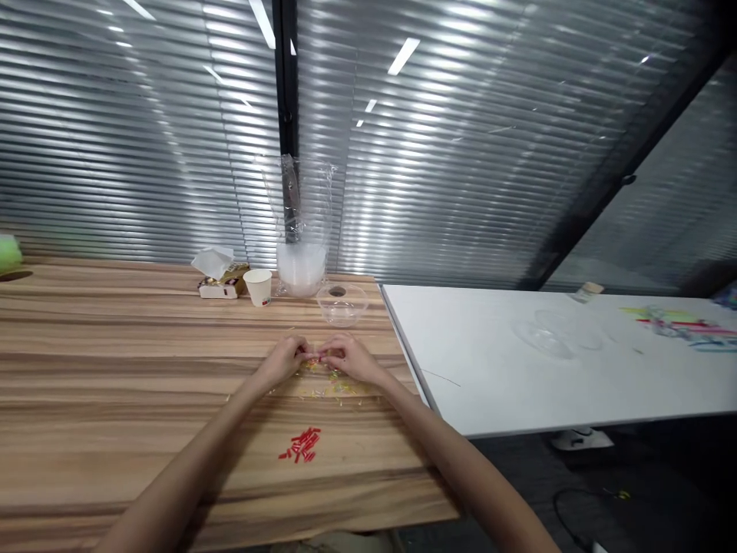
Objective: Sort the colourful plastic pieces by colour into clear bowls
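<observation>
Both hands meet over the wooden table [143, 430] around a small scatter of yellow, orange and clear bits [337, 386]. My left hand [286, 357] has its fingers pinched together at the left of the bits. Facing it from the right, my right hand [349, 355] is pinched too, its fingertips close to those of the left. Something small and pinkish shows between the fingertips, too small to name. Nearer the front edge lies a loose pile of short red pieces [302, 445]. A clear plastic bowl [342, 306] stands just beyond the hands.
Behind are a tissue box [222, 286], a paper cup [259, 287] and a plastic bag of stacked clear bowls [301, 269]. On the white table [489, 399] at the right lie clear plastic lids [544, 338], coloured strips [685, 324] and a small jar [586, 293].
</observation>
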The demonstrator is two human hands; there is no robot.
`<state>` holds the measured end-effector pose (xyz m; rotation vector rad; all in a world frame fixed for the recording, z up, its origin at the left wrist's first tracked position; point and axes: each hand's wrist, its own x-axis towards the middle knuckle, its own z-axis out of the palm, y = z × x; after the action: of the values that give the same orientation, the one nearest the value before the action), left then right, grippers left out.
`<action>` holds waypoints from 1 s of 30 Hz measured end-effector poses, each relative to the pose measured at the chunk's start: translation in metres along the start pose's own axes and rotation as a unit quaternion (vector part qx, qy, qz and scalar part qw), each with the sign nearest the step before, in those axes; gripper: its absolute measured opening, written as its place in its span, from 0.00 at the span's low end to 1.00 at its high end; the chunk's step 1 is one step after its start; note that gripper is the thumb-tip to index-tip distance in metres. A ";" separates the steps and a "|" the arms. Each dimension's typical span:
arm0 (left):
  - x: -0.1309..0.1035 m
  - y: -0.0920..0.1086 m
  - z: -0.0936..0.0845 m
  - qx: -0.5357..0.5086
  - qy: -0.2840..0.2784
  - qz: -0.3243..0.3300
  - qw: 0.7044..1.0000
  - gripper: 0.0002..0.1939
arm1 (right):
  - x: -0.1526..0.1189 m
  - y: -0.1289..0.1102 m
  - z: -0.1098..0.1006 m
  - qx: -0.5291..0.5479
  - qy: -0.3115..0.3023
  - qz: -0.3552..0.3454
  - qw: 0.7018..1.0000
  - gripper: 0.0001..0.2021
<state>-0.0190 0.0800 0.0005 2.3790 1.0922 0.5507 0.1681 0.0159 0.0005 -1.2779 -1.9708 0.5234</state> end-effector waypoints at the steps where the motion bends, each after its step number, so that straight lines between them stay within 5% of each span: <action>1: -0.001 -0.001 -0.002 -0.001 -0.003 0.001 1.000 0.09 | 0.006 0.000 -0.001 0.009 -0.032 0.011 0.999 0.08; 6: 0.000 -0.006 -0.014 -0.005 -0.005 0.003 1.000 0.13 | 0.025 0.002 -0.006 0.054 -0.149 0.079 0.984 0.09; 17: -0.002 0.005 0.002 -0.037 -0.024 0.039 0.998 0.12 | 0.009 0.009 0.004 0.019 -0.069 0.014 0.997 0.07; 30: -0.003 0.004 -0.015 -0.037 -0.082 0.018 0.996 0.12 | 0.004 0.008 0.002 0.051 -0.084 0.019 0.995 0.07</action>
<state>-0.0267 0.0788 0.0139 2.3364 0.9423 0.3926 0.1707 0.0229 -0.0046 -1.2444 -2.0308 0.7613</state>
